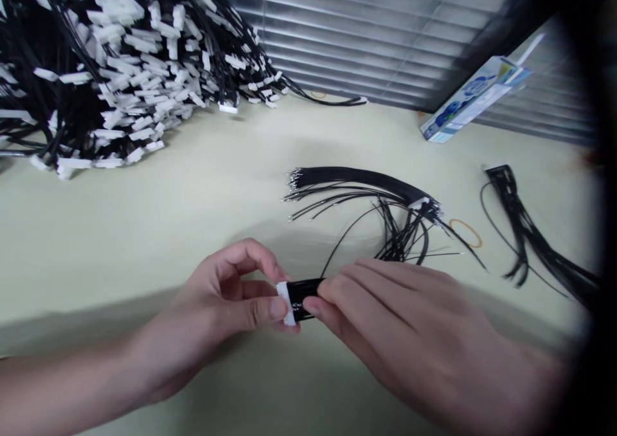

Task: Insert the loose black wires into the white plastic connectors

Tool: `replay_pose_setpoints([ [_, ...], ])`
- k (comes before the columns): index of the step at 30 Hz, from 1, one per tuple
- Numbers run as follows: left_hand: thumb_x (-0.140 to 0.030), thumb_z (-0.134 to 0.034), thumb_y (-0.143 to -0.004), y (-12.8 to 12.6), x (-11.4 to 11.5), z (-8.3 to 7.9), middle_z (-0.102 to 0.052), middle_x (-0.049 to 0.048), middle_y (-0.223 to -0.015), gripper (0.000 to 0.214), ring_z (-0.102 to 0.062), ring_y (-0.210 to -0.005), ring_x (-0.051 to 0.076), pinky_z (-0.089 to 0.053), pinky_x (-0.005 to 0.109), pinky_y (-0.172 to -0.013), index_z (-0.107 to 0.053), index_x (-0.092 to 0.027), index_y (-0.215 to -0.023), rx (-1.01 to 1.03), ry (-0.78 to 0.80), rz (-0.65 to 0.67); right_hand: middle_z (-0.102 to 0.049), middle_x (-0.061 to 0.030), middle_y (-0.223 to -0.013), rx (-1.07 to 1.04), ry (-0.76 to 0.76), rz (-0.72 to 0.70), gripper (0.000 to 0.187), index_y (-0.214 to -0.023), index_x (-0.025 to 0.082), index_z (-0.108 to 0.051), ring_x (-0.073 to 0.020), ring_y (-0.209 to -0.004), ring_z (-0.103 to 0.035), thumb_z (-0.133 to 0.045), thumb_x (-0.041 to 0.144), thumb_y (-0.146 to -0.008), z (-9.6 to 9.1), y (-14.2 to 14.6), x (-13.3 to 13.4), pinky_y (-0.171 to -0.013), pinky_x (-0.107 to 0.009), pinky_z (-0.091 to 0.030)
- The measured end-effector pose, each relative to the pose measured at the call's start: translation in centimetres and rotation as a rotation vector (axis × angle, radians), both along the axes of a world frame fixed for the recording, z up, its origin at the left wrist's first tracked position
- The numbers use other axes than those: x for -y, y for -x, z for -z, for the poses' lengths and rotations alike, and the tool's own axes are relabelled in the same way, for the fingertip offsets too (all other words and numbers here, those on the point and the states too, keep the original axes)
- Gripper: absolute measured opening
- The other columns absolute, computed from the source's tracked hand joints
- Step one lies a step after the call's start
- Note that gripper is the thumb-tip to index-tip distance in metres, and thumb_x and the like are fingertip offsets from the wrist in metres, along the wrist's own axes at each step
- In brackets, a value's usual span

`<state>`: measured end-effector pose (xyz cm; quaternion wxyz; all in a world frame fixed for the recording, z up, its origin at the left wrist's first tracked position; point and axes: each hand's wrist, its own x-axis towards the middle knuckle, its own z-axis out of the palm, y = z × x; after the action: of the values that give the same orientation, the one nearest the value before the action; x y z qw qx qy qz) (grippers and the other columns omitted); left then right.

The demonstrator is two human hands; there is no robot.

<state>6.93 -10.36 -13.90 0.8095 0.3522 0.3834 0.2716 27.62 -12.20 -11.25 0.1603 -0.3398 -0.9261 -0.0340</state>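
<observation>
My left hand [226, 301] pinches a white connector [286, 302] between thumb and fingers, low in the middle of the head view. Several black wires [304, 289] run from that connector toward my right hand [385, 314]. Its thumb and index finger are closed on the wires just right of the connector; the fingertips' exact hold is partly hidden. Behind my right hand lie more loose black wires [398, 233], some of them covered by it. Farther back rests a bundle of black wires [357, 177] with small metal terminals at its ends.
A large heap of black cables with white connectors [130, 69] fills the back left of the table [193, 211]. A blue and white box [470, 98] stands by the window blinds [366, 31]. An orange rubber band [466, 233] and more black wires [523, 224] lie at right.
</observation>
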Motion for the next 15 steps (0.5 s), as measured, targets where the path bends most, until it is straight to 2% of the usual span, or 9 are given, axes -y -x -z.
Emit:
replay_pose_setpoints([
  [9, -0.015, -0.071, -0.076, -0.13, -0.18, 0.14, -0.065, -0.0044, -0.073, 0.016, -0.064, -0.07, 0.009, -0.047, 0.018, -0.068, -0.057, -0.021, -0.08, 0.015, 0.014, -0.004, -0.048, 0.0027, -0.058, 0.017, 0.017, 0.013, 0.028, -0.068, 0.019, -0.047, -0.013, -0.05, -0.042, -0.039, 0.017, -0.095, -0.4, 0.24, -0.27, -0.05, -0.031, -0.024],
  [15, -0.016, -0.071, -0.076, -0.11, -0.06, 0.07, -0.066, -0.0033, -0.073, 0.016, -0.064, -0.071, 0.01, -0.048, 0.02, -0.07, -0.056, -0.02, -0.081, -0.001, 0.001, -0.005, -0.046, 0.0025, -0.057, 0.044, -0.003, 0.016, 0.026, -0.067, 0.019, -0.047, -0.0135, -0.049, -0.041, -0.042, 0.015, -0.092, -0.12, 0.28, -0.13, -0.05, -0.031, -0.022],
])
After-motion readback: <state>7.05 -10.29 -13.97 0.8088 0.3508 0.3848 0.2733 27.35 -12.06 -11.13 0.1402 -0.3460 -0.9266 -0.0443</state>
